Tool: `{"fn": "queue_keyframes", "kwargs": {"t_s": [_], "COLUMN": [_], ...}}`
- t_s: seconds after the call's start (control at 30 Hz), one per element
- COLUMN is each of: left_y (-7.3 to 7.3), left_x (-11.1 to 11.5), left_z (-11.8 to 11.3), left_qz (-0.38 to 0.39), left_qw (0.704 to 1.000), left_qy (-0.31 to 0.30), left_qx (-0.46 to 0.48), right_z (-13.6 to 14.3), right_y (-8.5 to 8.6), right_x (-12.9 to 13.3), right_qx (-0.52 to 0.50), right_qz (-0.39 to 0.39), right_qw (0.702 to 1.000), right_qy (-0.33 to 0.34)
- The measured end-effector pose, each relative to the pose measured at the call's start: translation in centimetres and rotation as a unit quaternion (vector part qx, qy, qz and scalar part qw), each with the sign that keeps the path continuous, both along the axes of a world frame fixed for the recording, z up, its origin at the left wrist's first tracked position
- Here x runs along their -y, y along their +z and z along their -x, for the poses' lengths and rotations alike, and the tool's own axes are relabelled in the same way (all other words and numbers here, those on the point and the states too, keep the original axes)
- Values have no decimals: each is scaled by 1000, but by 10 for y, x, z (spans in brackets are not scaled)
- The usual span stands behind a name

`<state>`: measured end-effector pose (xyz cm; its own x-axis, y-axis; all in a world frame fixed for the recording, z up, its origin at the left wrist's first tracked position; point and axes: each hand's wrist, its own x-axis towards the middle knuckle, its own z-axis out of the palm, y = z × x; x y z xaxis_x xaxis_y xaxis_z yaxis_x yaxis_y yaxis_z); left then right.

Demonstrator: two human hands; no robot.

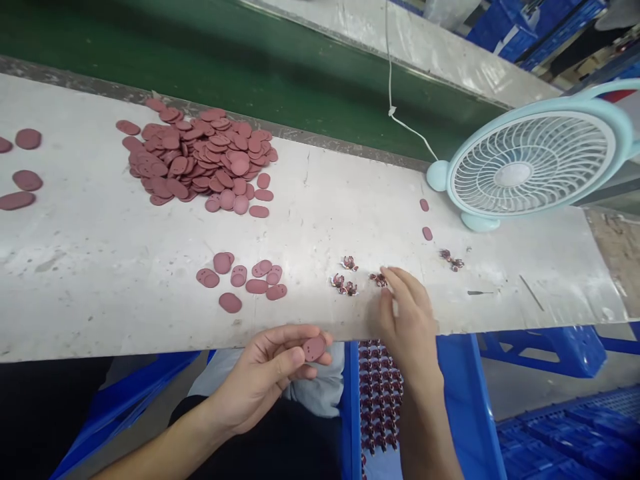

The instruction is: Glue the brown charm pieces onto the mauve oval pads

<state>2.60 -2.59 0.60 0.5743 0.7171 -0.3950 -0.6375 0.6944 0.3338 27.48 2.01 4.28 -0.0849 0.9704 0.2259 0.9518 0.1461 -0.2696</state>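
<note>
My left hand (273, 373) pinches a flat, oval, dull-red base piece (315, 348) just in front of the table's near edge; small holes show in its face. Over the table, my right hand (407, 310) reaches with thumb and forefinger to a small painted figurine (379, 279). Whether those fingers grip it I cannot tell. Left of it lie several more figurines (345, 285). A loose group of oval base pieces (257, 286) is spread further left, and a large heap of the same pieces (200, 153) rests near the far edge.
A light-blue fan (535, 167) stands at the back right, its white cord trailing behind. Two figurines (453, 260), a small blade-like tool (480, 293) and a thin rod (531, 293) lie at right. Below the edge, a blue crate (473, 400) holds rows of figurines (380, 400).
</note>
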Motion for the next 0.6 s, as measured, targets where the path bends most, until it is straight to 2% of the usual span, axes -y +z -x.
{"fn": "queue_keyframes", "kwargs": {"t_s": [0.1,0.2,0.23,0.3,0.37,0.43,0.5,0.6], "left_y": [1,3,3,2,1,1,1,3], "left_x": [1,0,0,-1,-1,0,0,0], "left_z": [1,3,4,4,4,3,2,2], "left_qz": [-3,-8,-11,-30,-62,-92,-107,-106], "left_qw": [1000,1000,1000,999,998,995,993,993], "left_qy": [-8,-4,-3,0,0,-6,-17,-28], "left_qx": [2,-4,-8,-16,-24,-33,-39,-35], "right_z": [-3,0,3,14,29,48,64,78], "right_y": [-8,3,10,24,35,40,40,35], "right_x": [-9,-2,4,23,45,63,75,81], "right_qx": [73,46,4,-143,-327,-453,-495,-512], "right_qz": [24,31,34,39,52,69,93,138], "right_qw": [997,998,997,985,940,887,862,847], "right_qy": [17,-39,-64,-93,-80,-56,-45,-41]}}
